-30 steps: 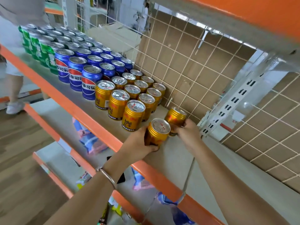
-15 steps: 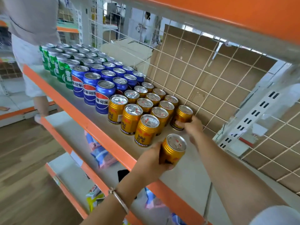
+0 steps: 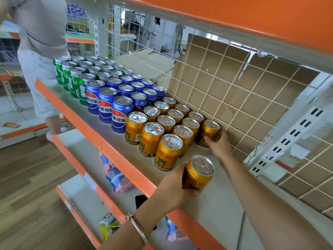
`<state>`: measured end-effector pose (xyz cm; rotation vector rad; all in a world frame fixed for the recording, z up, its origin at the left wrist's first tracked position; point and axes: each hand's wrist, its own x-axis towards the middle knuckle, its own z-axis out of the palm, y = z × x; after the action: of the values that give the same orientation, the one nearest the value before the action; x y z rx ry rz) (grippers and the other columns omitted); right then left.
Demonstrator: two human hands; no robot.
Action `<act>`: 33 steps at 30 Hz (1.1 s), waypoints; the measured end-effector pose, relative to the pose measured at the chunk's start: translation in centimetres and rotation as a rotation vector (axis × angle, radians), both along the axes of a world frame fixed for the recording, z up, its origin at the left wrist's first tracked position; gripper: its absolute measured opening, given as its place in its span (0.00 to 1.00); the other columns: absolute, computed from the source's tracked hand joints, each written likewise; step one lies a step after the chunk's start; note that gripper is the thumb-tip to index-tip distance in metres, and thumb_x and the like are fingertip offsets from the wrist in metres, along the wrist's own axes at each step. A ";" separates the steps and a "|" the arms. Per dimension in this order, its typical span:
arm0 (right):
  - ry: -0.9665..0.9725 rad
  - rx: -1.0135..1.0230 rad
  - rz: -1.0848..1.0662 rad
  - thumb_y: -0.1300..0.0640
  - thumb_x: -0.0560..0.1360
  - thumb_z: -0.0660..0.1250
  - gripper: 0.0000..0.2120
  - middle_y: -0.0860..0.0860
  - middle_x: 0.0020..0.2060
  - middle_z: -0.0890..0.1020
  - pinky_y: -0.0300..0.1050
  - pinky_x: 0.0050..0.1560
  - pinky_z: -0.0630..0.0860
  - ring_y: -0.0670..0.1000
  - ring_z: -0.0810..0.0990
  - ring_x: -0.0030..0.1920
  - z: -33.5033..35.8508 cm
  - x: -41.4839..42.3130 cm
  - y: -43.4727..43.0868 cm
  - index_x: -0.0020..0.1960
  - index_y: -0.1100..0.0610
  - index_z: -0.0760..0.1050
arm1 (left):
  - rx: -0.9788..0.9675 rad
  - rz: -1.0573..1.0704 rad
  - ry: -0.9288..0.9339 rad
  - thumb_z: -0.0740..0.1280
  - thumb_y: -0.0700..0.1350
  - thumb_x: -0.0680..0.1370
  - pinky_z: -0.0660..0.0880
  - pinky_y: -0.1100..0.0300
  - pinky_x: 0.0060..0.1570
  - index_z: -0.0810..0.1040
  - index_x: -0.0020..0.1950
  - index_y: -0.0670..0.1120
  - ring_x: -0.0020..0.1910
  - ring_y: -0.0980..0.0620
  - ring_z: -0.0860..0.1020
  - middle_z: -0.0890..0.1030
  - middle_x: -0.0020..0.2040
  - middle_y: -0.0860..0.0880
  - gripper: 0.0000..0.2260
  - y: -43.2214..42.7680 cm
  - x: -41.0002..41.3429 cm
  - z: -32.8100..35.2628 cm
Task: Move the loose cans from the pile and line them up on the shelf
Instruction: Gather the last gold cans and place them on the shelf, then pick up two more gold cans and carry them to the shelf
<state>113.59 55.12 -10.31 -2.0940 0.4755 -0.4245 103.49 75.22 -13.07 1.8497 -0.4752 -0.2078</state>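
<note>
A gold can in each of your hands, at the matte grey shelf board point(image 3: 221, 210).
Your left hand point(image 3: 173, 186) clasps a glossy gold metal can point(image 3: 199, 173) at 5 o'clock by the orange lip point(image 3: 126, 165); your right hand point(image 3: 219, 144) curls round a second gold can point(image 3: 210, 130) at 3 o'clock, beside the white wire grid point(image 3: 232, 82).

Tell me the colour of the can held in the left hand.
The can is gold with a silver lid, clearest in the head view.

Rows of cans point(image 3: 167, 121) on the shelf point(image 3: 221, 201); back can point(image 3: 210, 129) beside the grid point(image 3: 239, 98), front can point(image 3: 199, 173) to their right.
</note>
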 end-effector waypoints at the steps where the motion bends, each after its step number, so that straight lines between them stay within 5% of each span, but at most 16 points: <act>1: -0.051 0.007 0.018 0.59 0.72 0.72 0.33 0.53 0.66 0.73 0.52 0.68 0.67 0.54 0.72 0.65 0.3 -1.3 0.2 0.72 0.56 0.63 | -0.012 0.027 0.016 0.77 0.43 0.66 0.70 0.67 0.53 0.71 0.64 0.50 0.55 0.56 0.75 0.79 0.55 0.55 0.29 -0.1 0.2 -0.1; 4: 0.006 0.124 0.222 0.64 0.67 0.70 0.30 0.51 0.65 0.74 0.52 0.64 0.72 0.53 0.72 0.65 0.8 -6.3 -0.5 0.67 0.52 0.69 | -0.080 0.112 0.043 0.79 0.44 0.63 0.71 0.61 0.58 0.73 0.63 0.49 0.57 0.56 0.76 0.79 0.57 0.54 0.30 -0.5 0.8 -0.3; 8: 0.259 0.399 0.680 0.55 0.60 0.75 0.30 0.50 0.55 0.83 0.39 0.50 0.78 0.50 0.81 0.58 1.9 -11.8 -0.3 0.62 0.55 0.75 | -0.121 0.118 0.056 0.79 0.46 0.62 0.74 0.59 0.57 0.77 0.60 0.47 0.55 0.55 0.78 0.82 0.54 0.52 0.27 -1.1 1.7 -0.1; 13: 0.108 0.300 0.486 0.49 0.56 0.77 0.28 0.48 0.46 0.86 0.38 0.48 0.78 0.49 0.82 0.50 0.9 -10.6 1.7 0.54 0.55 0.78 | -0.081 0.111 -0.010 0.78 0.49 0.66 0.72 0.67 0.47 0.77 0.57 0.46 0.50 0.54 0.78 0.81 0.51 0.52 0.23 -1.5 2.2 0.1; 16: 0.043 0.137 0.424 0.39 0.58 0.72 0.23 0.44 0.45 0.85 0.40 0.52 0.76 0.44 0.81 0.48 0.6 -10.0 1.9 0.50 0.49 0.81 | -0.123 0.016 0.005 0.75 0.49 0.67 0.73 0.58 0.61 0.72 0.66 0.48 0.60 0.56 0.76 0.79 0.59 0.53 0.29 -1.4 2.1 0.2; 20: -0.038 0.137 0.265 0.36 0.57 0.74 0.21 0.46 0.44 0.85 0.47 0.54 0.76 0.47 0.81 0.49 -0.7 -9.0 1.2 0.47 0.45 0.82 | -0.155 0.038 -0.024 0.72 0.41 0.71 0.66 0.66 0.65 0.64 0.73 0.51 0.64 0.63 0.69 0.72 0.63 0.59 0.32 -1.2 1.3 -0.2; 25: -0.133 0.068 0.048 0.53 0.72 0.73 0.09 0.51 0.40 0.82 0.35 0.42 0.73 0.47 0.78 0.39 -1.1 -6.6 1.7 0.51 0.54 0.79 | -0.134 0.075 -0.070 0.68 0.37 0.74 0.64 0.71 0.61 0.65 0.72 0.47 0.62 0.64 0.68 0.69 0.59 0.59 0.28 -1.1 1.3 -0.5; 30: -0.186 -0.092 0.007 0.54 0.71 0.74 0.10 0.48 0.35 0.80 0.32 0.35 0.69 0.39 0.77 0.34 -2.3 -4.6 2.9 0.48 0.56 0.78 | -0.108 0.071 -0.016 0.67 0.38 0.74 0.68 0.69 0.61 0.67 0.70 0.44 0.65 0.55 0.72 0.74 0.64 0.51 0.25 -1.2 1.8 -1.0; 33: -0.139 -0.147 -0.009 0.53 0.71 0.73 0.14 0.48 0.36 0.79 0.36 0.37 0.68 0.46 0.78 0.38 -1.9 -4.3 3.1 0.52 0.59 0.77 | -0.057 0.005 0.052 0.67 0.47 0.68 0.71 0.64 0.58 0.69 0.70 0.44 0.62 0.50 0.75 0.76 0.62 0.46 0.29 -1.2 2.0 -0.8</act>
<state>109.31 58.27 -12.16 -2.1863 0.3820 -0.6220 105.52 74.00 -13.91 1.7852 -0.4363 -0.2367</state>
